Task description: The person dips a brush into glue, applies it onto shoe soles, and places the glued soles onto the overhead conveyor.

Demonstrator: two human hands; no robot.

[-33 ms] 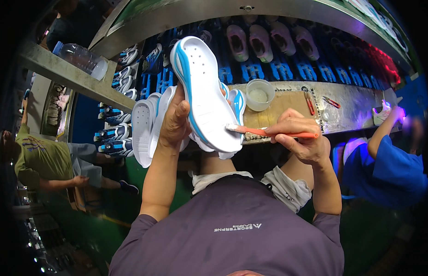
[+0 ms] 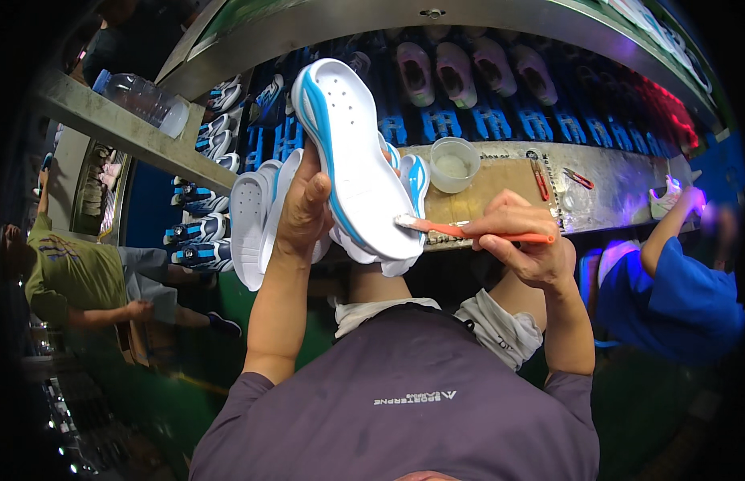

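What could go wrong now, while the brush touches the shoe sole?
1. The left hand grips the white and blue shoe sole by one edge only, so it may slip or tilt.
2. The orange brush in the right hand may smear past the sole's edge.
3. The open white cup stands nearby and could be knocked.

Shoe sole (image 2: 352,152) left of brush (image 2: 468,231), cup (image 2: 454,164) on bench (image 2: 613,188) behind, stacked soles (image 2: 250,216) farther left.

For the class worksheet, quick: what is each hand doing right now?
Left hand: closed on the white and blue shoe sole.
Right hand: closed on the orange brush, bristles against the sole.
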